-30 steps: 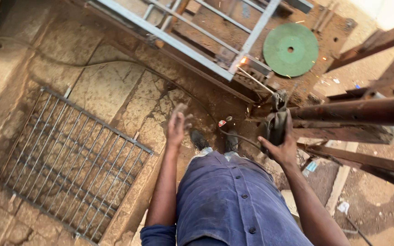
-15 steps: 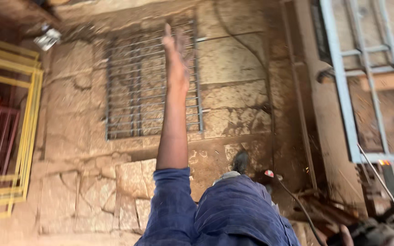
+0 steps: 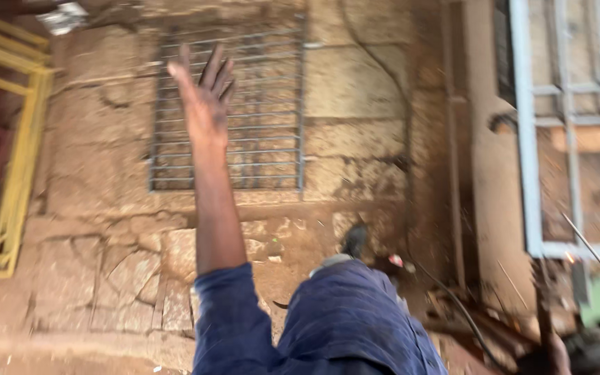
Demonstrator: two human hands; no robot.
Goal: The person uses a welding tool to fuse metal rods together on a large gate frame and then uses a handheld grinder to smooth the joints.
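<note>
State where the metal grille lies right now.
In the head view, the grille lies flat on the stone floor, upper centre, behind the raised left hand.

Cracked stone-slab floor (image 3: 92, 278), dusty and brown, a grey metal grille (image 3: 244, 111) lying flat on it, a yellow metal frame (image 3: 15, 167) at its left edge, a dark cable (image 3: 453, 298) trailing at right.

Warm, even daylight, with motion blur over the whole view.

Soft yellowish light falls flat across the stone floor (image 3: 98, 229) and casts no hard shadows or glare; the top left corner and the lower right edge sink into dimness. Everything is smeared: the raised left hand (image 3: 204, 97) has fuzzy fingers, the bars of the metal grille (image 3: 265, 139) run together, and the grey frame (image 3: 529, 153) at right is softest, its lines slightly bowed.
</note>
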